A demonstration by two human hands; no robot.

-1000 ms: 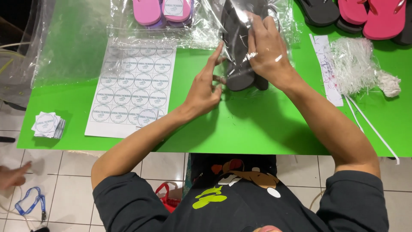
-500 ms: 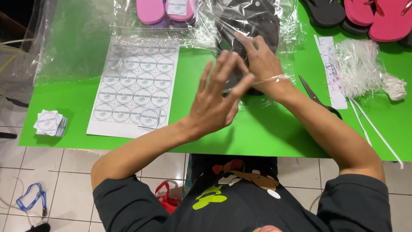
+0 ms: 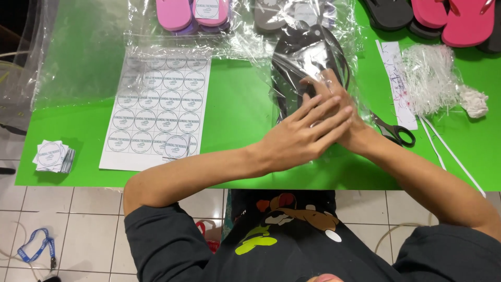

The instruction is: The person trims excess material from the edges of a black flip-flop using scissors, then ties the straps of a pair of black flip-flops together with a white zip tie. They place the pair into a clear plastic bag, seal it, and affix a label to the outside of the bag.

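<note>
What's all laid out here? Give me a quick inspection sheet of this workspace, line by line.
Surface: green table, over a tiled floor.
Job's things: dark sandals in a clear plastic bag, lying flat; left hand and right hand overlap on its near end.
Clutter: sheet of round stickers, small sticker stack, scissors, bundle of white plastic ties, pink sandals, loose clear bags.
Grippers: none; both bare hands are open, fingers extended, pressing down.
Cables: a thin pale cord on the floor.
Surroundings: blue lanyard on the tiles.
</note>
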